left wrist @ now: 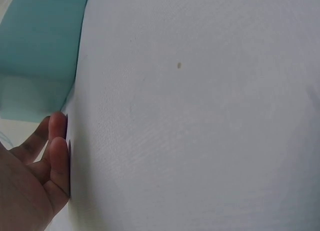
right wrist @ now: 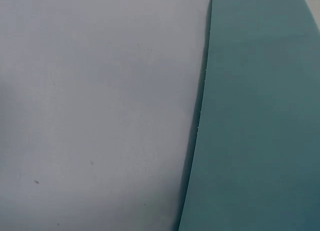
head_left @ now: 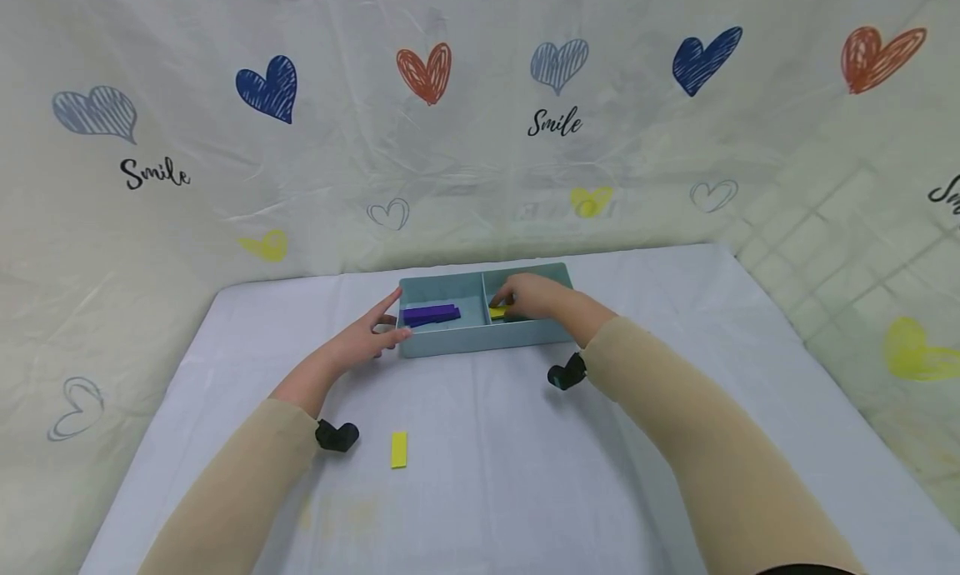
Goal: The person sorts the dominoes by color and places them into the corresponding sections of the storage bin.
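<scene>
A pale teal box (head_left: 487, 337) with two compartments stands toward the back of the table. My left hand (head_left: 367, 335) is at its left end, index finger stretched to the back corner and thumb at the front corner. In the left wrist view, its other fingers (left wrist: 59, 161) bend beside the box end. Purple strips (head_left: 431, 314) lie in the left compartment. My right hand (head_left: 536, 296) reaches down into the right compartment, fingertips curled at a yellow strip (head_left: 497, 312); the hand hides part of that compartment. The right wrist view shows only the box wall (right wrist: 260, 121) and cloth.
Another yellow strip (head_left: 399, 450) lies on the white tablecloth (head_left: 480, 492), in front of the box and right of the left wrist. Black straps with dark wrist pieces (head_left: 337, 436) sit at both cuffs. A curtain (head_left: 480, 158) printed with hearts hangs behind the table.
</scene>
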Demonstrator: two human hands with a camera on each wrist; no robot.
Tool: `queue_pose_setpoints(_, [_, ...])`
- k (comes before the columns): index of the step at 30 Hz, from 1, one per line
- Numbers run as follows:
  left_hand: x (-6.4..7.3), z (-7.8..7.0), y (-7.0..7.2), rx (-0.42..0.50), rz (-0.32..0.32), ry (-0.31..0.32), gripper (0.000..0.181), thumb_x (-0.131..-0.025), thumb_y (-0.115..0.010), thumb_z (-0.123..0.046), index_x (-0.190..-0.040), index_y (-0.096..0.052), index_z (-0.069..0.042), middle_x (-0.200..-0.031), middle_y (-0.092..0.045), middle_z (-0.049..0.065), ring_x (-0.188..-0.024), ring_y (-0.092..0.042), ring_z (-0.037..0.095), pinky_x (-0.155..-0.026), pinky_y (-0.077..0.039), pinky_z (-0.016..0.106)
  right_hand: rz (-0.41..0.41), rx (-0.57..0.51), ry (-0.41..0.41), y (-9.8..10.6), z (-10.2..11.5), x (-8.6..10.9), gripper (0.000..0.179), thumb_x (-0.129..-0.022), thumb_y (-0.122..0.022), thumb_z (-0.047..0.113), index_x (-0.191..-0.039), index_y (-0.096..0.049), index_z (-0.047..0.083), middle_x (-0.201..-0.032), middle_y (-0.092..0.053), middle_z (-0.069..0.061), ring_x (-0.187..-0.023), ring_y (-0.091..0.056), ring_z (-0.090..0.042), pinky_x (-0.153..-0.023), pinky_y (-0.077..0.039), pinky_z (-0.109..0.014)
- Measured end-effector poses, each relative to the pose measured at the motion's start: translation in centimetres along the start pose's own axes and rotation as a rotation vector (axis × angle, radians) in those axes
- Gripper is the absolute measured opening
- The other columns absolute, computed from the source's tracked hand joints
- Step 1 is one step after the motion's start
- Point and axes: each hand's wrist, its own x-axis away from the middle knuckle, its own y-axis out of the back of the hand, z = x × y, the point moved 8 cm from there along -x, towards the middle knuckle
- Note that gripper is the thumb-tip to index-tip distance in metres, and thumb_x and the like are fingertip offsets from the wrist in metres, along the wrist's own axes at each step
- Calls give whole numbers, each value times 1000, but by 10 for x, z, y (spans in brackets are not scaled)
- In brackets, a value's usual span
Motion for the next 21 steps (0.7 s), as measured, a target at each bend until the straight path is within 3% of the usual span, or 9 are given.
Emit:
queue_pose_setpoints(12, [0,1,0,7,-5,3,83,-97,-59,-47,-154,0,-53,-154,-34,16,-118,-57,31,-99,-45,50,1,-40,-31,1,-2,2,37,-96,-66,15,-132,-66,17,-129,-58,-9,-116,-55,-25,-99,-46,-42])
queue_pose_setpoints(21, [-3,3,0,4,-4,1,83,-97,-59,-49,-153,1,-54,-155,-33,16,-118,-57,31,-100,-45,51,-41,-85,-40,15,-5,13,36,-98,-62,18,-134,-64,19,-132,-57,-9,-123,-51,-29,-100,-44,-47])
